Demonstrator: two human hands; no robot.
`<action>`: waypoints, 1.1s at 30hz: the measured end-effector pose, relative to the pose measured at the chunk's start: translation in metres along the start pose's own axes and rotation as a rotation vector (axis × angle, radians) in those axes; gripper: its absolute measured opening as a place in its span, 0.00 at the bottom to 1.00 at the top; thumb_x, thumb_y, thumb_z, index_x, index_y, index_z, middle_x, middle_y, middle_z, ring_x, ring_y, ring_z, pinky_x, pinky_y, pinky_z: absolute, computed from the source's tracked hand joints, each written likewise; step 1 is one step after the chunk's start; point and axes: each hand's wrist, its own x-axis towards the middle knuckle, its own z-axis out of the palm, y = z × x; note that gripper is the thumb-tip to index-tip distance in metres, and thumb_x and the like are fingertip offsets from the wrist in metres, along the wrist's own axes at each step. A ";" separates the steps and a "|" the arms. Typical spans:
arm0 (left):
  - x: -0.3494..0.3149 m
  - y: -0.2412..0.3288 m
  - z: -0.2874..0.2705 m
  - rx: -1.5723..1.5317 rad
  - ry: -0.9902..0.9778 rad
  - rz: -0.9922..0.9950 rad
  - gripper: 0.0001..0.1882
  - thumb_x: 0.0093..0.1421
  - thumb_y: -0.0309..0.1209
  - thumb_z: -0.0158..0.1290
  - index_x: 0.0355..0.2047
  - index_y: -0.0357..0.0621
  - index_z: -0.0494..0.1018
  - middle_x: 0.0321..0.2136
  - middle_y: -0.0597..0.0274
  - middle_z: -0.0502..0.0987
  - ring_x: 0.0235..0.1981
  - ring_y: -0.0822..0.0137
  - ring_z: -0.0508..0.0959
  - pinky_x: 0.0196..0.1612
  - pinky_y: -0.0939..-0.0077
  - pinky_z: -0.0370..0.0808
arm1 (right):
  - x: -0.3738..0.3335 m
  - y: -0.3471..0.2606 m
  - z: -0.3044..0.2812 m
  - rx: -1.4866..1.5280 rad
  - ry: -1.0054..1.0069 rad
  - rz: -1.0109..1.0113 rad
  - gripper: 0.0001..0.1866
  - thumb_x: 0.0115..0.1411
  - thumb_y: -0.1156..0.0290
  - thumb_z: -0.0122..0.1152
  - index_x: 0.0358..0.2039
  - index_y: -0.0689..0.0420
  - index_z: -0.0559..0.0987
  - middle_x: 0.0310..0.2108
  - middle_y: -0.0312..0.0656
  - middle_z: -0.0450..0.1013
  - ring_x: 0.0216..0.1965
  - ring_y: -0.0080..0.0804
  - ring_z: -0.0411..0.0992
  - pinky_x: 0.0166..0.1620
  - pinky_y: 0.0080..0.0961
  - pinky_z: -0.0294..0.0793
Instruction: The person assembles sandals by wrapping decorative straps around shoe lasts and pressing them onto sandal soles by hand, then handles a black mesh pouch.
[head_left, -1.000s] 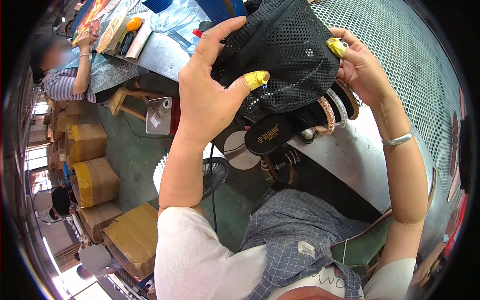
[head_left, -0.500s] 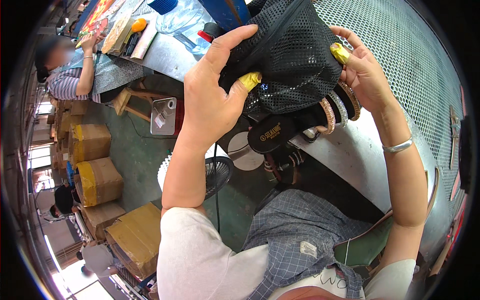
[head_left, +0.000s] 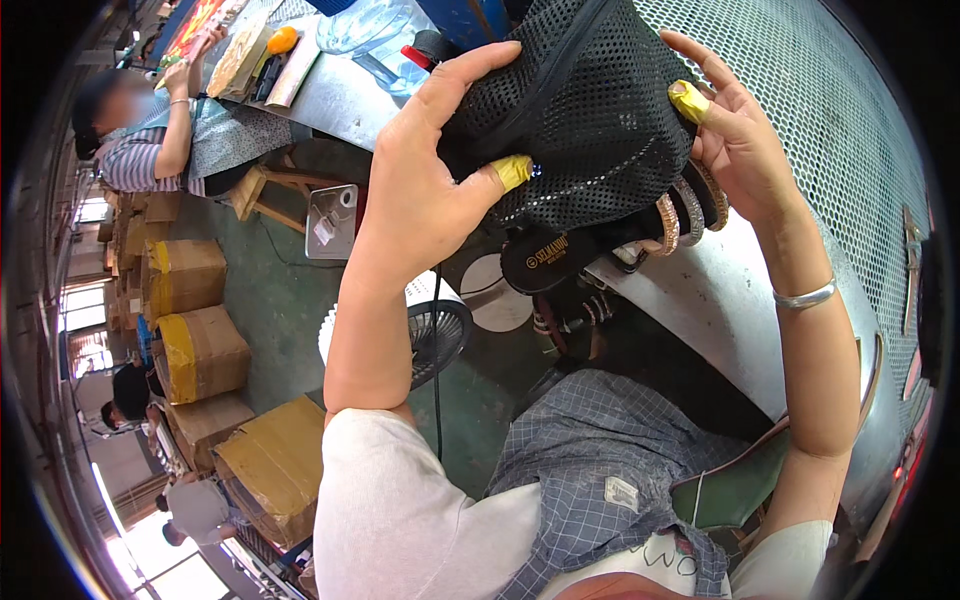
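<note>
Black mesh fabric (head_left: 605,125) with a dark seam-like strip hangs spread between my two hands, over the table's near edge. My left hand (head_left: 425,190) grips its left side, yellow tape round the thumb and a small bluish glint at the thumb's tip. On the far right side, my right hand (head_left: 745,150) pinches the mesh's edge with its taped thumb; its fingertips are partly hidden. Just below the mesh lies a black sandal sole (head_left: 545,262) with gold print, and beside it glittery straps (head_left: 690,215) in rose and silver. Whether mesh and sandal are joined I cannot tell.
A perforated metal surface (head_left: 790,90) covers the right side. A plastic bottle (head_left: 370,40) and an orange fruit (head_left: 283,40) are on the table at left. Below stand a white fan (head_left: 440,330) and cardboard boxes (head_left: 205,350). Another person (head_left: 150,150) works at far left.
The mesh and both hands have shifted slightly to the right. My left thumb has moved a little over the mesh. The co-worker's hands have moved too.
</note>
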 end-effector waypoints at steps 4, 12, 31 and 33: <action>-0.001 0.000 0.001 -0.011 -0.002 0.013 0.32 0.40 0.15 0.54 0.50 0.41 0.67 0.42 0.56 0.73 0.42 0.65 0.73 0.49 0.75 0.67 | 0.001 0.001 -0.005 0.014 -0.013 0.010 0.28 0.57 0.82 0.45 0.59 0.60 0.57 0.47 0.48 0.66 0.43 0.27 0.72 0.43 0.18 0.78; -0.001 0.001 -0.009 0.129 -0.120 0.055 0.32 0.46 0.16 0.54 0.55 0.34 0.62 0.47 0.58 0.70 0.48 0.71 0.70 0.53 0.78 0.65 | -0.002 0.000 -0.001 0.014 -0.010 -0.014 0.27 0.56 0.82 0.45 0.59 0.61 0.58 0.49 0.51 0.64 0.45 0.30 0.72 0.45 0.20 0.77; -0.009 0.004 -0.004 0.048 -0.050 -0.001 0.33 0.38 0.14 0.51 0.51 0.42 0.67 0.45 0.53 0.72 0.47 0.54 0.71 0.53 0.70 0.64 | -0.007 -0.004 0.002 -0.057 0.044 -0.003 0.29 0.54 0.80 0.53 0.58 0.58 0.61 0.48 0.47 0.67 0.46 0.29 0.71 0.47 0.23 0.76; -0.010 0.002 -0.004 0.067 -0.048 0.014 0.33 0.38 0.14 0.51 0.51 0.42 0.67 0.46 0.53 0.72 0.47 0.54 0.71 0.53 0.70 0.64 | -0.008 -0.003 0.001 -0.079 0.054 -0.004 0.29 0.54 0.80 0.53 0.58 0.59 0.61 0.48 0.47 0.67 0.46 0.30 0.71 0.48 0.24 0.76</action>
